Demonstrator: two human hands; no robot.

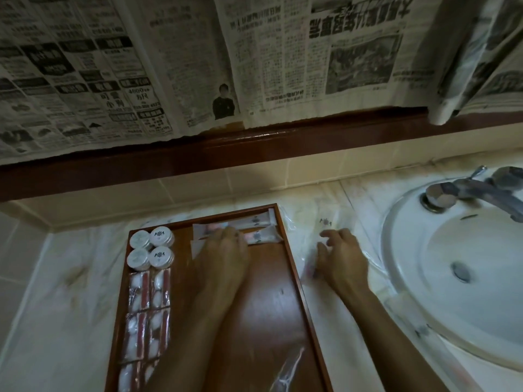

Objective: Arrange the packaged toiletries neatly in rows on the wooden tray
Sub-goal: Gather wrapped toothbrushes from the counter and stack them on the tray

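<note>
Left hand (223, 247) presses flat on the long sachets (259, 236) at the wooden tray (285, 227) far end; fingers look relaxed (blurred). Right hand (342, 256), fingers spread, rests on a clear packet (325, 222) just outside the tray. Slide it in below the left fingertips, edges flush w/ that row.

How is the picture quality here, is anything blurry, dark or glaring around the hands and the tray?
Head view: dim, warm light throughout; both hands, left hand and right hand, are motion-blurred; soft glare streaks the wooden tray floor; the wide lens bends the wall ledge; the round tins stay fairly sharp.
</note>
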